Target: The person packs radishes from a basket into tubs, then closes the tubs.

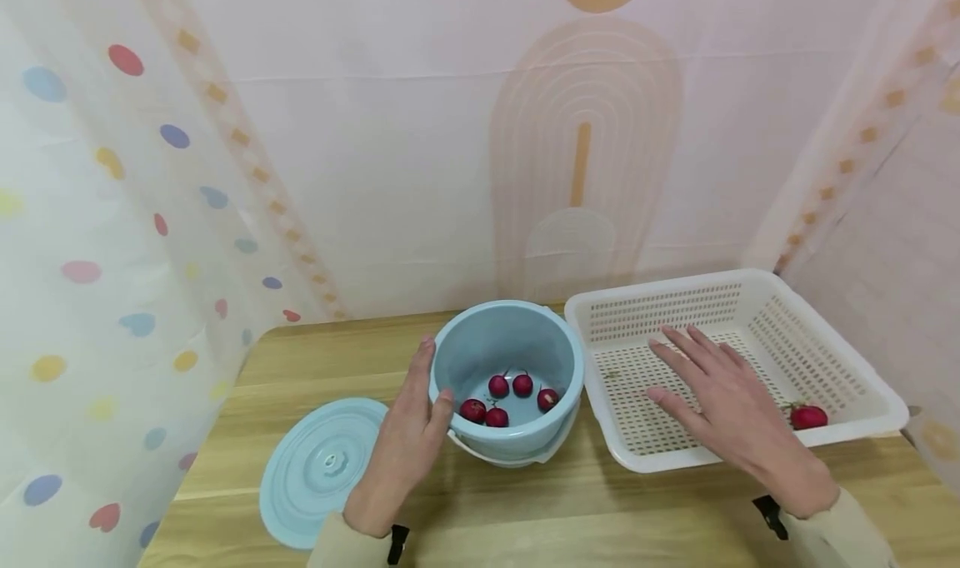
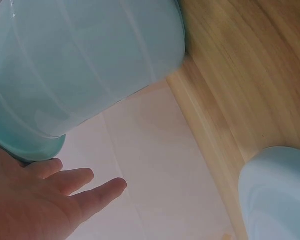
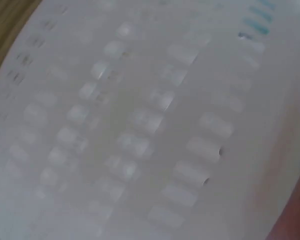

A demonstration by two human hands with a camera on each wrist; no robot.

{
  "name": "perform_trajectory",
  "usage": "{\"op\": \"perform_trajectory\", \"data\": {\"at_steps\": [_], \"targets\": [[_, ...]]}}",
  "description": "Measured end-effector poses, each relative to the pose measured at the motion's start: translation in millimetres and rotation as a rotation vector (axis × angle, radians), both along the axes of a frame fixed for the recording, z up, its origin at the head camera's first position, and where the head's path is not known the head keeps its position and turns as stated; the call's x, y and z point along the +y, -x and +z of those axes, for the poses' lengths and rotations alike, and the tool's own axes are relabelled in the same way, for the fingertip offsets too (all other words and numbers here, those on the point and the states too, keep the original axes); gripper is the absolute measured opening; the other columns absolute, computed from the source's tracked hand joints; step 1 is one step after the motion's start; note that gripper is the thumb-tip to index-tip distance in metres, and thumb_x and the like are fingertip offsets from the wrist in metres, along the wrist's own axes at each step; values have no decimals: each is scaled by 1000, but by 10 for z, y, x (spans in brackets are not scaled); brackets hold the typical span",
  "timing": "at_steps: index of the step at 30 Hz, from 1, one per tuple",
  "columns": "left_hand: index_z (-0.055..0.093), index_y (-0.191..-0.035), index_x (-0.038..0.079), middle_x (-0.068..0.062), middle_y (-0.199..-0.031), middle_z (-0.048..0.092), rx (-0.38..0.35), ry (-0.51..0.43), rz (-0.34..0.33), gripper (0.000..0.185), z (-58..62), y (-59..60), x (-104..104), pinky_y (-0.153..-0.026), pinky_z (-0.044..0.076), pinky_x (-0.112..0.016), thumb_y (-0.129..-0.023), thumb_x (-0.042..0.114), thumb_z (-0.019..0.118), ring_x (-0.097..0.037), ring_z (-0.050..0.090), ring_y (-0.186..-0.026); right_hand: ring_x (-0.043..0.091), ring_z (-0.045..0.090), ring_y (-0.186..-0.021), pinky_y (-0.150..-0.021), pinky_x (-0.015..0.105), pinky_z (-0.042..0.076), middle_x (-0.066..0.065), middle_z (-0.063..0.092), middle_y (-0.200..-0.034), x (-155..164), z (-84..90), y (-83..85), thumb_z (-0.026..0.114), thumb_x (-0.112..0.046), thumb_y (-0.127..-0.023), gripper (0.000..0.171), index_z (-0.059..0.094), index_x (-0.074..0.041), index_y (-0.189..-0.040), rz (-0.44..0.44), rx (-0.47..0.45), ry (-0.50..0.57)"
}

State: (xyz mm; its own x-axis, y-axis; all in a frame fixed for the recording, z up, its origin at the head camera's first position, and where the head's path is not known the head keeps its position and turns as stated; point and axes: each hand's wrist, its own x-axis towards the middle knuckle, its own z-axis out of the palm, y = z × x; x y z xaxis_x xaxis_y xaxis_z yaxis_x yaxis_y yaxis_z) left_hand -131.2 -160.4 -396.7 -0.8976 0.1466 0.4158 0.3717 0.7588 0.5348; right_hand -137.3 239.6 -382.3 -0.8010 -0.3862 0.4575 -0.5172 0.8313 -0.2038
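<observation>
In the head view a light blue bucket point(image 1: 507, 443) stands mid-table with several red radishes point(image 1: 497, 386) on its floor. My left hand point(image 1: 405, 435) rests against the bucket's left side, thumb by the rim. The left wrist view shows that hand's fingers point(image 2: 97, 197) extended and spread near the rim, not wrapped round it. My right hand point(image 1: 723, 410), fingers spread and holding nothing, is over the white plastic basket point(image 1: 645, 460). One red radish point(image 1: 808, 417) with green stem bits lies in the basket's front right corner. The right wrist view shows mostly blurred slotted basket wall point(image 3: 155, 120).
A round light blue lid point(image 1: 322, 468) lies flat on the wooden table point(image 1: 540, 518), left of the bucket. The basket sits close against the bucket's right side. Behind the table hangs a patterned cloth point(image 1: 390, 176), with more cloth at both sides.
</observation>
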Motion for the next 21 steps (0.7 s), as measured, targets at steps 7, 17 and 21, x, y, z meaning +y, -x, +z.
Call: {"op": "perform_trajectory", "data": {"at_steps": [7, 17, 21], "targets": [[21, -165, 6, -11, -170, 25, -1, -6, 2, 68, 1, -14, 13, -112, 40, -58, -107, 30, 49, -34, 35, -151, 50, 44, -138, -103, 70, 36, 22, 50, -153, 417, -74, -2, 62, -43, -102, 56, 57, -9, -147, -65, -54, 8], [24, -164, 3, -15, -168, 29, 31, 6, -9, 68, -12, -96, 66, -112, 41, -56, -107, 32, 49, -34, 37, -149, 57, 49, -126, -94, 71, 41, 29, 53, -145, 973, -138, -52, 61, -41, -103, 54, 60, -3, -142, -152, -185, -45], [23, -164, 4, -16, -168, 29, 44, 9, -9, 69, -5, -109, 76, -111, 42, -56, -108, 34, 48, -34, 38, -149, 59, 47, -128, -96, 72, 39, 34, 51, -145, 1121, -122, -12, 58, -41, -105, 56, 58, 0, -143, -144, -299, -73]]}}
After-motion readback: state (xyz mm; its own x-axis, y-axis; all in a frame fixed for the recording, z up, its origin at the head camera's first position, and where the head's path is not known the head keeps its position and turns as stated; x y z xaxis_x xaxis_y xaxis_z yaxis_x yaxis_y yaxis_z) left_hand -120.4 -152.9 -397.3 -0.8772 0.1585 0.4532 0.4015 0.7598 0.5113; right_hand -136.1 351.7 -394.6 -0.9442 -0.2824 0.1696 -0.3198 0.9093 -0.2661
